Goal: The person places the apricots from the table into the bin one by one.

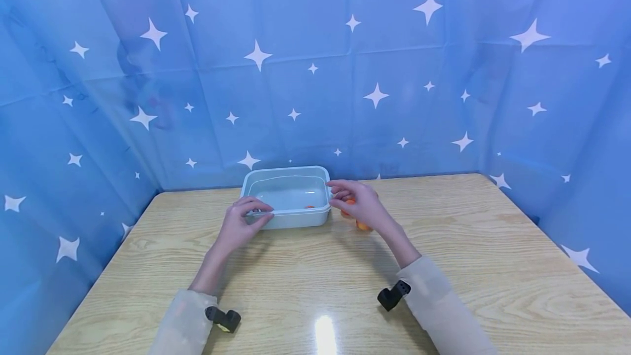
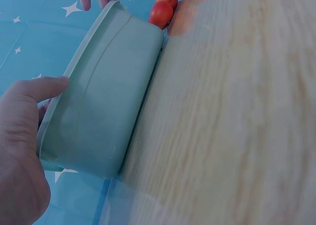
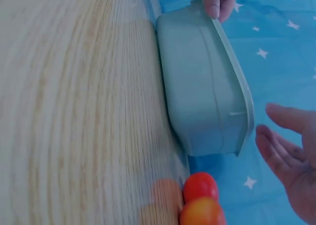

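Centrally placed, tub: a pale green plastic tub (image 1: 287,196) stood on the wooden table (image 1: 443,256) toward twelve o'clock, close to the starred blue backdrop (image 1: 315,70); its rim ran all round, and the head view showed a small orange-red item inside near the right wall, too small to identify.

Left hand: the left hand (image 1: 241,222) rested at the tub's nine-to-seven o'clock corner; the thumb lay over the rim while the fingers curled against the front wall, so the hand gripped the tub; the left wrist view confirmed the thumb (image 2: 42,89) on the rim edge.

Right hand: the right hand (image 1: 357,203) was at the tub's three o'clock side; its fingers were straight and slightly spread, the tips reaching toward the rim; the right wrist view showed the fingers (image 3: 281,146) just beside the rim but apart from it, holding nothing.

Tomatoes: two small tomatoes, one red (image 3: 200,185) and one orange (image 3: 202,212), lay touching each other on the table just beside the tub's right end, under the right hand.

Sleeves: both forearms wore light beige sleeves (image 1: 439,300); a small black device (image 1: 393,295) sat at each wrist.

Surface: a bright glare spot (image 1: 325,333) lay on the table at six o'clock.
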Action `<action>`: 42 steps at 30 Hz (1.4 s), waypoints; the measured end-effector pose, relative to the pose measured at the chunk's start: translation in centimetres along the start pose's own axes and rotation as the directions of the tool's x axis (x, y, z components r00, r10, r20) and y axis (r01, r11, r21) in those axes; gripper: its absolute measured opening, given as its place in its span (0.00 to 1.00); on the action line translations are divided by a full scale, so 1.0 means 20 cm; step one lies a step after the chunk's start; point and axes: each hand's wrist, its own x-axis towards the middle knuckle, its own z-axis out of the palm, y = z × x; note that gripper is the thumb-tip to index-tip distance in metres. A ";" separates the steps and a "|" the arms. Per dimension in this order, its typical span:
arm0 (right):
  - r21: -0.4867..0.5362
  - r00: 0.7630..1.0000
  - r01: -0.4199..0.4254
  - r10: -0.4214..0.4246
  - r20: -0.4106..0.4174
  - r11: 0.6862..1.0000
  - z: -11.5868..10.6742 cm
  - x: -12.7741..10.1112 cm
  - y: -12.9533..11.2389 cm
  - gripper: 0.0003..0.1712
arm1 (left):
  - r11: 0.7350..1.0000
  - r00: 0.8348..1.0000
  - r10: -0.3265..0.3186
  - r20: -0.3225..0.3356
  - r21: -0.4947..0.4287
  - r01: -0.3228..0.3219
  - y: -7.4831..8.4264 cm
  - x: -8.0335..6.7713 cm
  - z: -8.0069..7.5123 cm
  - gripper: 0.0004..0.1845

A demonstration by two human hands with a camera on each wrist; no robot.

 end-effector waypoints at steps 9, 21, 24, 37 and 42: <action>0.007 1.000 0.011 -0.011 0.005 1.000 -0.02 -0.01 0.02 0.22 | 0.997 0.997 -0.077 0.023 -0.012 0.077 0.01 0.00 0.00 0.07; -0.028 1.000 0.001 0.000 0.004 1.000 -0.07 -0.03 0.04 0.24 | 0.997 0.997 -0.074 0.023 -0.010 0.074 0.00 -0.01 0.00 0.07; -0.031 1.000 -0.007 0.008 0.005 0.999 -0.08 -0.04 0.06 0.24 | 0.997 0.997 -0.075 0.020 -0.013 0.075 0.00 -0.01 0.00 0.07; -0.051 1.000 0.010 -0.010 0.012 0.999 -0.15 -0.09 0.12 0.24 | 0.996 0.996 -0.083 0.018 -0.031 0.084 0.01 -0.01 0.00 0.07; -0.073 1.000 0.009 -0.008 0.017 0.997 -0.17 -0.11 0.13 0.24 | 0.996 0.996 -0.087 0.007 -0.035 0.087 0.00 -0.01 0.01 0.07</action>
